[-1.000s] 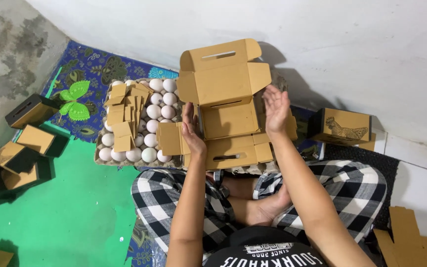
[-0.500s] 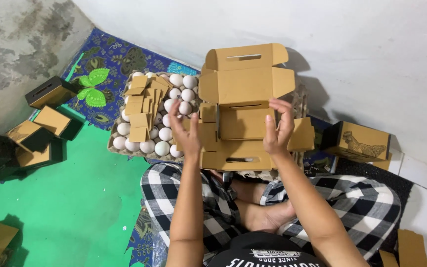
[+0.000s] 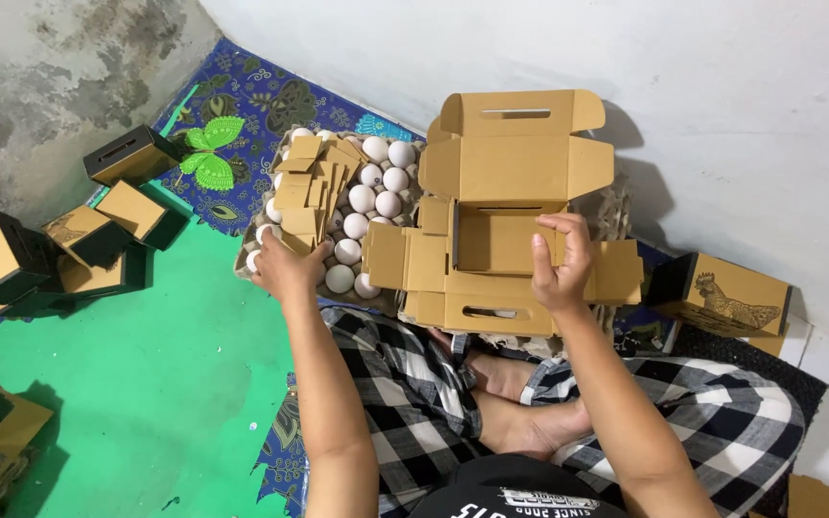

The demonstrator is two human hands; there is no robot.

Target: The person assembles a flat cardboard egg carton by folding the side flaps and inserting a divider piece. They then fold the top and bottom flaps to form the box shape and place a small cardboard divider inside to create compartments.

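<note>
Right hand [image 3: 560, 264] grips the right inner wall of the open box [image 3: 501, 225], thumb on the near side, fingers curled over the wall's top edge. Left hand [image 3: 285, 270] is off the box, resting on the near end of the card stack [image 3: 311, 187], fingers bent around the lowest pieces; whether it actually pinches one cannot be told.

Box: brown cardboard, unfolded, lid flaps standing up toward the wall [image 3: 626, 58], side flaps spread left and right, a slot in the front panel. It sits in front of the person's crossed legs, partly on top of a grey egg tray [image 3: 616, 206] edge showing behind it at right.

Card stack lies on the eggs [image 3: 367, 206], which fill a tray just left of the box. White eggs show to the right of the stack, between it and the box.

Farther out: patterned blue cloth [image 3: 261, 105] under the tray, green mat [image 3: 146, 384] to the left. Closed black and brown boxes [image 3: 69, 240] are grouped at far left. One printed box [image 3: 726, 293] stands at right near the wall. Person wears checked trousers.
</note>
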